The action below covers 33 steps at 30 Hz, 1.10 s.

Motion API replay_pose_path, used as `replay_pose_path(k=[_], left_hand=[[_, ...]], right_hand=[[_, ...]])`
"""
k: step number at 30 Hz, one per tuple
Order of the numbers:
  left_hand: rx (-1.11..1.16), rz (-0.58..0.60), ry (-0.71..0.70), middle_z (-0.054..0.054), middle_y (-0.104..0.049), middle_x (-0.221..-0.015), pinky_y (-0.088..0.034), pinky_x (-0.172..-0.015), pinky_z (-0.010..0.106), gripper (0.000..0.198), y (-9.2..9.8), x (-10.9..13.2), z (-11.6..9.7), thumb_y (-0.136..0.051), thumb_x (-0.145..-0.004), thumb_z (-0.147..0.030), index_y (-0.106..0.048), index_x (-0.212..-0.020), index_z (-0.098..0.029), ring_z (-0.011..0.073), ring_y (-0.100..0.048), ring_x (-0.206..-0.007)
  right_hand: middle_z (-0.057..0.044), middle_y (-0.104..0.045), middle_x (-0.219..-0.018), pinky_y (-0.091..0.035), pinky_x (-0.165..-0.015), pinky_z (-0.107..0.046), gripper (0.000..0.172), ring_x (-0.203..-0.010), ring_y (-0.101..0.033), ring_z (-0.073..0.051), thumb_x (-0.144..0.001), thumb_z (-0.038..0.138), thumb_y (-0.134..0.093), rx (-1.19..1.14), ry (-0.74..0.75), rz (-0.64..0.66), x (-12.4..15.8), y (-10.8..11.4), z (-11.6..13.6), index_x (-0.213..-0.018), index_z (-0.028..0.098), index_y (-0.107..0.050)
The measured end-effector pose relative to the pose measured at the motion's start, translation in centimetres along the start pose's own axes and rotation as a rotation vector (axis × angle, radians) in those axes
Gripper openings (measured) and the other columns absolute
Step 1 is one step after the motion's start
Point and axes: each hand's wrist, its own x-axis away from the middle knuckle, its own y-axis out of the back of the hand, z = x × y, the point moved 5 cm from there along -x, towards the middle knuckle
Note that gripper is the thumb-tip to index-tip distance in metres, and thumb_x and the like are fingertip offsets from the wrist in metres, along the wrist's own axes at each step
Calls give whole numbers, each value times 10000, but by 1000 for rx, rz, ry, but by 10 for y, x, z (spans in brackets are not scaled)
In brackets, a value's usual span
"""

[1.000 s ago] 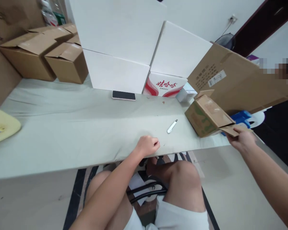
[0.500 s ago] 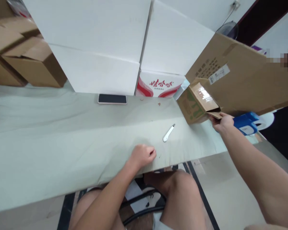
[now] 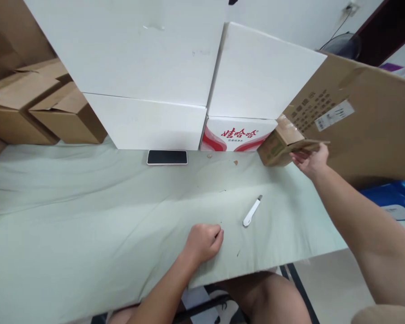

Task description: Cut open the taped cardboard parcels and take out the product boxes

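My right hand [image 3: 311,161] grips a flap of a small brown cardboard box [image 3: 274,149], thumb on top and fingers beneath. The box stands at the back right of the cloth-covered table [image 3: 121,216], in the corner between a white carton with red lettering [image 3: 238,135] and a large cardboard sheet [image 3: 364,130]. My left hand [image 3: 205,242] rests on the cloth near the front edge, fingers curled into a fist; what lies inside it, if anything, is hidden. To its right is a white utility knife [image 3: 252,211] with its tip pointing away from me.
A phone [image 3: 167,157] lies against the white panels [image 3: 145,121] at the back. Brown boxes [image 3: 76,112] stand at the far left. A blue container [image 3: 391,198] is beside my right forearm. Small scraps dot the cloth.
The small box has been pushed back into the corner by the white carton, my right hand still on its flap. The left fist stays on the table. My view has shifted.
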Motion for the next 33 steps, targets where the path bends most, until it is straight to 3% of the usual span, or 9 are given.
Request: replay_pose_path(k=[4,8,12,16,20,23,27,30,33], left_hand=[[29,-35,42,45,-599,-599,-188,-595,339,378,10,0,11,-362,-971,-333,-426,-623,-199,156,-469,-559],[81,-110,69,36,-568,-577,-201,-597,330,395,23,2,16,-353,-965,-338,-434,-605,-199,150,-441,-556],[158,-159,101,32,-556,-567,-204,-599,325,397,34,8,16,-389,-949,-338,-480,-589,-199,153,-433,-562],[251,-216,159,22,-571,-575,-230,-605,318,369,46,20,17,-450,-933,-325,-527,-596,-197,150,-441,-576],[313,-332,264,20,-619,-616,-259,-610,315,364,66,36,34,-466,-944,-321,-569,-619,-195,146,-468,-598],[380,-385,329,21,-608,-608,-254,-600,317,355,81,49,52,-460,-941,-303,-573,-622,-196,145,-460,-593],[507,-430,363,0,-494,-544,-246,-591,317,361,94,65,75,-437,-928,-312,-470,-586,-201,135,-377,-561],[627,-424,382,-12,-422,-522,-250,-577,310,364,101,72,89,-412,-917,-332,-371,-579,-203,124,-347,-548],[646,-364,433,-2,-425,-535,-228,-573,323,292,103,76,99,-436,-852,-284,-344,-588,-200,125,-322,-551]], right_hand=[[-210,-656,-1225,-538,-789,-362,499,-925,-745,-201,-1045,499,-199,-36,-98,222,-6,-44,-11,-1141,235,-611],[-161,-704,-1175,-534,-684,-341,486,-732,-719,-187,-1052,459,-223,135,-176,298,17,-76,-34,-1170,198,-616],[-129,-752,-1048,-513,-582,-279,426,-664,-720,-181,-1044,413,-290,292,-195,480,74,-107,-50,-1116,170,-632],[-133,-770,-1000,-539,-596,-260,356,-668,-732,-171,-1026,336,-342,538,17,715,151,-160,-57,-1044,159,-650],[-88,-770,-934,-553,-646,-258,195,-681,-706,-155,-935,249,-508,670,283,917,240,-248,-65,-922,173,-687],[-60,-763,-1026,-560,-899,-298,115,-942,-708,-180,-886,217,-592,698,516,1040,309,-328,-61,-860,201,-702],[-68,-666,-1336,-426,-1155,-367,352,-1277,-594,-214,-906,195,-578,745,930,1145,385,-445,-34,-1251,230,-636],[-108,-535,-1484,-368,-1206,-428,488,-1436,-439,-266,-944,205,-519,871,1286,1002,418,-521,-5,-1428,177,-462],[-138,-406,-1582,-287,-1252,-516,561,-1526,-270,-338,-945,282,-554,923,1357,827,424,-571,13,-1463,130,-400]])
